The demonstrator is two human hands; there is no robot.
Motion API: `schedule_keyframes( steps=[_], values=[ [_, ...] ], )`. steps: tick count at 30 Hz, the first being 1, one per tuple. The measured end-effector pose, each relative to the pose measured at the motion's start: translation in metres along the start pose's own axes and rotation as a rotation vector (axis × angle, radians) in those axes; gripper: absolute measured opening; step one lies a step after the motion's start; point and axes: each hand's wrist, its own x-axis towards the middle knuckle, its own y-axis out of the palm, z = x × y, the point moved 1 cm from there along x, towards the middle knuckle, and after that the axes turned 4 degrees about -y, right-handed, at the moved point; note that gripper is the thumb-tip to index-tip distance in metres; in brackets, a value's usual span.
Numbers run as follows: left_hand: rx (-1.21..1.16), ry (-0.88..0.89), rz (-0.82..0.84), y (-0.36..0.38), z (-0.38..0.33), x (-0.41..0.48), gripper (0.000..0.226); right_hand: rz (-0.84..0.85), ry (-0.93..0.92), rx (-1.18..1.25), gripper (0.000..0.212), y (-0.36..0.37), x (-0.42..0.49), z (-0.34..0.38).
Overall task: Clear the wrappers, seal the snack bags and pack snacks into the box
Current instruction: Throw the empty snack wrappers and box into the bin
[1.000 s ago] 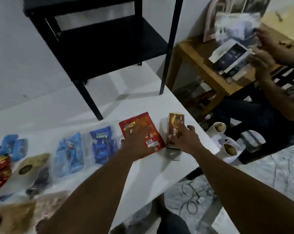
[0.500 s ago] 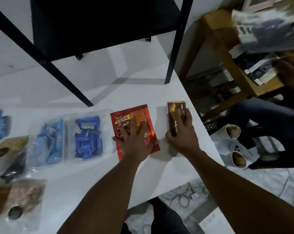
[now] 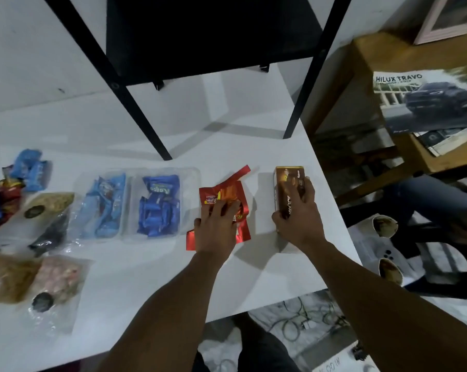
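Note:
A red snack wrapper [image 3: 228,193] lies crumpled on the white table [image 3: 227,140], and my left hand [image 3: 216,226] is closed on it, fingers bunching the foil. To its right lies a brown snack box [image 3: 287,183], gripped from above by my right hand [image 3: 298,218]. Left of the wrapper sit two clear bags of blue-wrapped snacks [image 3: 160,205] [image 3: 102,208]. Further left are clear bags of brown and pink snacks [image 3: 48,208] [image 3: 58,277] and a heap of loose blue and red wrappers [image 3: 9,189].
A black metal shelf stand [image 3: 135,103] straddles the back of the table. The table's right edge runs just past the box. Beyond it another person sits holding a car magazine [image 3: 425,103] by a wooden table [image 3: 374,63]. Cables lie on the floor below.
The red wrapper was flat under my left hand; now my fingers have scrunched it up. My right hand stays on the brown box. The view has tilted further down.

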Motion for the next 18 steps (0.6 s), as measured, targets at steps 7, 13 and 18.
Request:
schedule_keyframes(
  steps=[7,13,18],
  values=[
    [-0.104,0.037,-0.126,-0.04,0.018,-0.007,0.047,-0.005,-0.083,-0.077,0.079,-0.011,-0.004,0.04],
    [-0.153,0.072,-0.24,-0.108,0.032,-0.02,0.051,-0.064,-0.155,-0.097,0.077,-0.045,-0.009,0.107],
    [-0.161,0.004,-0.374,-0.166,0.109,-0.061,0.051,-0.09,-0.287,-0.104,0.074,-0.043,-0.031,0.189]
  ],
)
